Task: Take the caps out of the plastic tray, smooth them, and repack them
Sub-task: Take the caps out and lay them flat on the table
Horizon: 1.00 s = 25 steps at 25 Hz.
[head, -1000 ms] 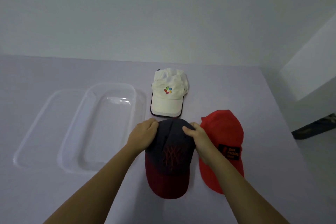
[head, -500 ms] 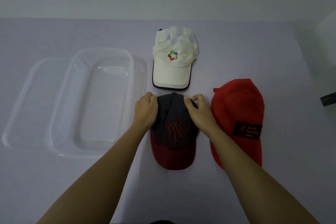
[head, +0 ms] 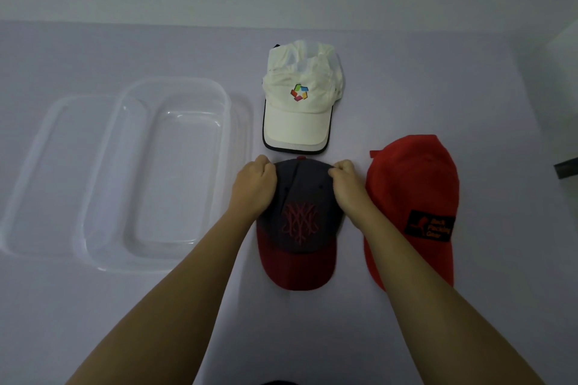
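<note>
Navy cap (head: pixel 300 222), maroon brim toward the person, lies flat on table (head: pixel 469 72). Left hand (head: pixel 255 187) and right hand (head: pixel 348 186), fingers curled, pinch its crown's far edge. Clear plastic tray (head: pixel 175 81): left of navy cap. White cap (head: pixel 297 122): just beyond. Red cap (head: pixel 413 184): just right.

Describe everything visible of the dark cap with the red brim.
The dark cap has a grey-navy fabric crown with a red embroidered emblem, a red top button and a dark red brim pointing toward the person. It lies on the table; the left hand and right hand grip its crown at either side.
</note>
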Tool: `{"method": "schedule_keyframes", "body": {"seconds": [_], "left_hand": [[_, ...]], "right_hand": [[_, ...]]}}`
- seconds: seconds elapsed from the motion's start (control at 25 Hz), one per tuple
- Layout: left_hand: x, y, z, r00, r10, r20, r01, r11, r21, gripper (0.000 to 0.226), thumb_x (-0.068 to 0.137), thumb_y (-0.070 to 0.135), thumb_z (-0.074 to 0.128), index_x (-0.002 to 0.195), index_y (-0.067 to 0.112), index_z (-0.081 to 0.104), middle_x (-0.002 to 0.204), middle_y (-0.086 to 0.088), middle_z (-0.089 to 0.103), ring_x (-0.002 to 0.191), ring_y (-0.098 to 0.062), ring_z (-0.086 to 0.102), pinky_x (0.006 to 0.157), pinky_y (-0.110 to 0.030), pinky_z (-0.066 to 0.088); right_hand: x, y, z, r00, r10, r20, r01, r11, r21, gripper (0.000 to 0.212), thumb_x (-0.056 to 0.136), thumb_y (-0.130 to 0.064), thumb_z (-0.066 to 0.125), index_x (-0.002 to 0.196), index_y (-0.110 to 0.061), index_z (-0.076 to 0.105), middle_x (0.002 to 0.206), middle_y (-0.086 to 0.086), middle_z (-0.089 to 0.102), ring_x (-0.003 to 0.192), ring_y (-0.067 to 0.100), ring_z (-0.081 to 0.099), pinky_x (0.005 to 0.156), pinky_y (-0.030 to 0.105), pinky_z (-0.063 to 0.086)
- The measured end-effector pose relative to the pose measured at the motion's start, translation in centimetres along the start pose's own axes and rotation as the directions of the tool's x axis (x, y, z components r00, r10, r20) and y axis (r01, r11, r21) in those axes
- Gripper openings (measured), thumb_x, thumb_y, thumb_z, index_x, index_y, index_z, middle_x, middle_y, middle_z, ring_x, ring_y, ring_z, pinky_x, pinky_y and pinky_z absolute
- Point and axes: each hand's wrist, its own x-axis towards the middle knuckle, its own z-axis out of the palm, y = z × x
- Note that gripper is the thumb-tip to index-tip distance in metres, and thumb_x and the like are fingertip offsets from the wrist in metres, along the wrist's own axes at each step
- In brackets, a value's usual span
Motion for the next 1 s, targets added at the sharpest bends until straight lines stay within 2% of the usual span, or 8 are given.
{"method": "schedule_keyframes", "body": {"seconds": [0.16,0.24,0.32,0.48,0.6,0.68,0.88,1.0], "left_hand": [[0.0,-0.8,0.0,1.000,-0.002,-0.021,0.002,1.000,0.013,0.025,0.092,0.012,0.030,0.069,0.008,0.038,0.068,-0.006,0.045,0.063,-0.018,0.039,0.058,-0.031,0.032],[-0.3,-0.8,-0.3,0.994,0.051,-0.098,-0.050,0.999,0.017,0.022,0.094,0.013,0.034,0.090,0.004,0.053,0.088,-0.013,0.056,0.079,-0.023,0.050,0.070,-0.031,0.037],[-1.3,-0.6,-0.7,0.955,0.193,-0.227,-0.187,0.981,0.048,0.028,0.094,0.010,0.038,0.117,0.002,0.053,0.114,-0.017,0.054,0.102,-0.025,0.050,0.087,-0.025,0.037],[-7.1,-1.6,-0.3,0.898,0.330,-0.291,-0.354,0.935,-0.032,0.046,0.088,0.003,0.038,0.134,-0.001,0.040,0.136,-0.016,0.045,0.125,-0.021,0.040,0.105,-0.009,0.024],[-12.2,-5.3,1.8,0.929,0.345,-0.135,-0.351,0.936,-0.021,0.072,0.075,-0.004,0.039,0.145,0.001,0.021,0.151,-0.015,0.024,0.139,-0.015,0.021,0.115,-0.016,0.015],[-13.7,-8.1,3.2,0.887,0.462,-0.019,-0.452,0.875,0.171,0.081,0.073,-0.003,0.038,0.148,0.003,0.007,0.155,-0.017,0.009,0.143,-0.023,0.011,0.116,-0.033,0.014],[-13.6,-9.2,5.0,0.886,0.464,0.013,-0.446,0.844,0.298,0.082,0.085,0.009,0.046,0.148,0.008,-0.006,0.150,-0.027,0.015,0.137,-0.044,0.018,0.103,-0.051,0.025],[-13.9,-9.4,5.0,0.898,0.439,0.037,-0.431,0.859,0.277,0.075,0.086,0.014,0.031,0.147,0.012,-0.011,0.150,-0.024,0.012,0.135,-0.046,0.018,0.098,-0.047,0.039]], "right_hand": [[0.0,0.2,0.0,0.998,-0.048,-0.039,0.049,0.998,0.027,0.014,0.091,-0.015,0.043,0.078,-0.019,0.042,0.076,-0.001,0.043,0.065,0.011,0.039,0.056,0.026,0.031],[-0.8,0.4,0.0,0.984,-0.159,-0.078,0.159,0.987,0.001,0.011,0.093,-0.012,0.040,0.093,-0.016,0.051,0.096,0.000,0.047,0.082,0.010,0.045,0.071,0.022,0.039],[-3.1,1.1,-0.3,0.948,-0.284,-0.146,0.279,0.959,-0.057,0.031,0.092,-0.002,0.038,0.119,-0.011,0.050,0.116,-0.003,0.040,0.106,0.006,0.041,0.091,0.011,0.033],[-8.8,5.4,-0.5,0.916,-0.398,-0.057,0.389,0.912,-0.129,0.079,0.071,0.023,0.040,0.142,-0.011,0.030,0.138,-0.012,0.028,0.130,0.000,0.025,0.096,-0.007,0.017],[-11.2,10.0,0.5,0.905,-0.407,0.122,0.425,0.874,-0.237,0.091,0.071,0.017,0.042,0.145,-0.024,0.009,0.147,-0.024,0.007,0.136,-0.014,0.006,0.113,0.011,0.015],[-11.5,12.3,1.5,0.861,-0.497,0.107,0.502,0.797,-0.336,0.081,0.076,0.007,0.045,0.144,-0.025,0.014,0.150,-0.016,0.015,0.137,-0.010,0.013,0.117,0.029,0.021],[-11.7,12.4,3.4,0.832,-0.553,-0.033,0.491,0.764,-0.419,0.076,0.078,-0.007,0.059,0.143,-0.022,0.022,0.141,0.010,0.042,0.129,0.010,0.031,0.108,0.038,0.036],[-10.9,11.9,4.0,0.828,-0.558,-0.058,0.455,0.728,-0.513,0.092,0.080,-0.015,0.066,0.146,-0.021,0.003,0.152,0.024,0.019,0.140,0.016,0.010,0.110,0.037,0.024]]}}
